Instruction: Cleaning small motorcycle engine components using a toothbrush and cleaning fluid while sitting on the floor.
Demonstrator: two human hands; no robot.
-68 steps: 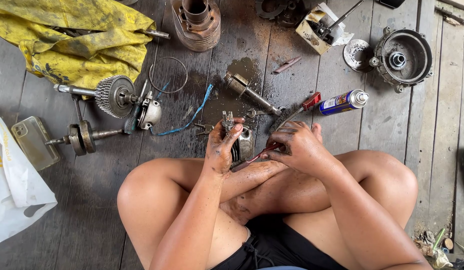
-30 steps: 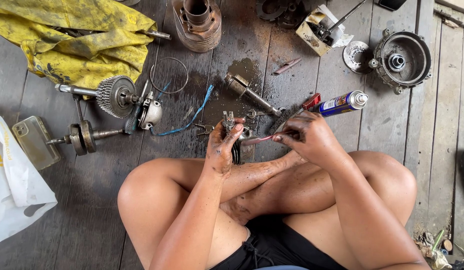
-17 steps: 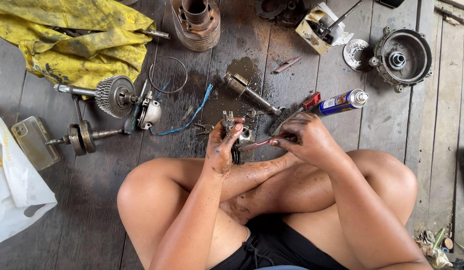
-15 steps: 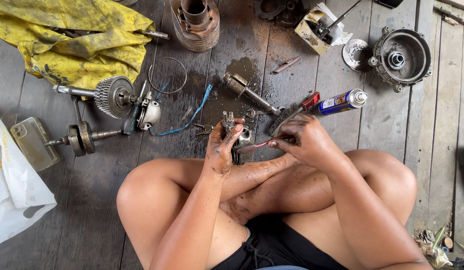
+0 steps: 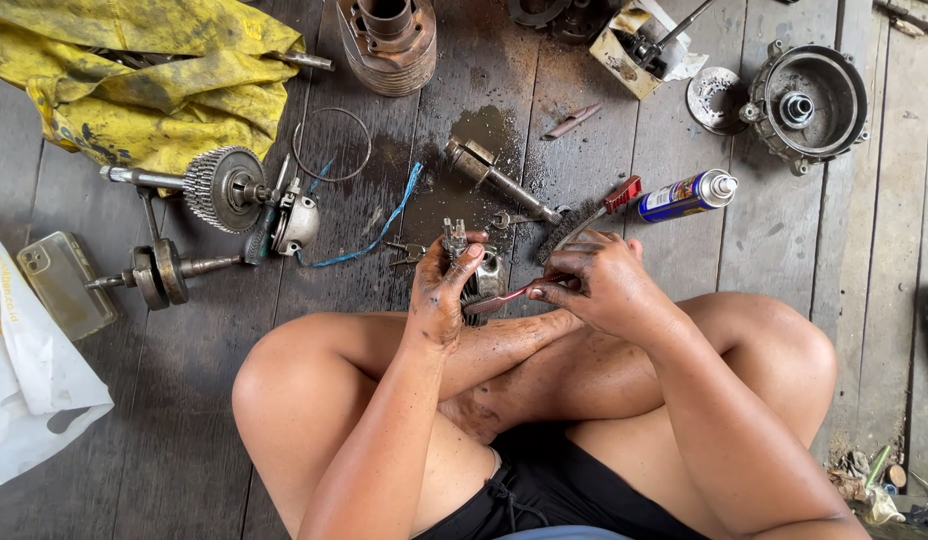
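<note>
I sit cross-legged on a dark plank floor. My greasy left hand grips a small metal engine part held upright above my shins. My right hand pinches a thin pink-red tool whose tip points left at that part. A red-handled wire brush lies on the floor just beyond my right hand, beside a blue and yellow spray can.
A yellow stained cloth, a gear shaft, a crankshaft, a phone and a white bag lie left. A cylinder, wire ring, blue cord, bolt-like shaft, round housing and small box sit ahead.
My right hand has lifted slightly up and left, bringing the thin tool against the part in my left hand. The left hand has stayed nearly still.
</note>
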